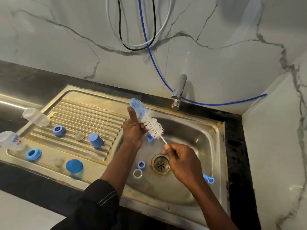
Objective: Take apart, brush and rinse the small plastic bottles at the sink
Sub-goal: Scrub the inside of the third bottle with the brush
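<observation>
My left hand (pixel 132 130) grips the brush (pixel 149 121), right hand (pixel 181 161) pinches its end. Bottles (pixel 35 117) left of them lie apart; brushing, rinsing seem left.

Marble-look wall (pixel 66 39) fills twelve o'clock, pale with grey veins. At three o'clock a side wall (pixel 274 130) meets it in a corner. Hanging at twelve: a white cable (pixel 136 45) and a black cable (pixel 120 22), looped together. A blue hose (pixel 216 104) drops past the chrome tap (pixel 180 87) at one o'clock and runs off to the corner. A black counter (pixel 20 77) wraps the steel sink (pixel 221 146), with a bright streak of light on it at nine. The ribbed drainboard (pixel 86 113) lies at nine and the basin from centre to four, with the drain (pixel 160 164) in it. Rusty stains line the rim. At seven o'clock there's a pale surface (pixel 25 211); floor or cabinet, can't tell.
</observation>
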